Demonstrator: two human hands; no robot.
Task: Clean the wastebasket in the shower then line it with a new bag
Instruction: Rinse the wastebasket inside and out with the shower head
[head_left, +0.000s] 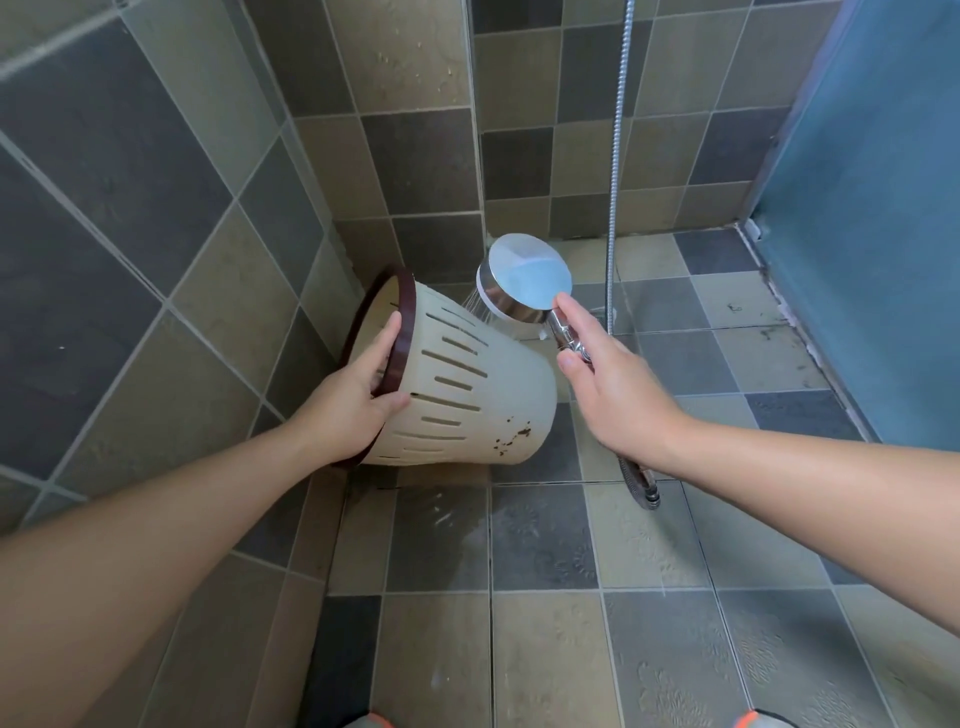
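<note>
Rinsing the wastebasket (467, 384) outside: my left hand (358, 400) grips its dark brown rim (402, 332), thumb on the slotted wall, fingers curled over the edge, holding it tipped on its side with the mouth facing the wall corner, away from my right hand. My right hand (608, 379) holds the handheld shower head (524, 278) by its chrome handle, index finger stretched up to the head, thumb along the handle; spray hits the upper wall of the basket, just beyond my left fingers. To do this well, I judge I should sweep the spray toward the brown stains (511, 439) near the base, rotate the basket by the rim, then aim inside. Can't see the interior from here, so can't tell whether anything is in it. Metal hose (618, 156) hangs behind my right hand. Floor tiles (452, 525) below my left wrist look wet.
</note>
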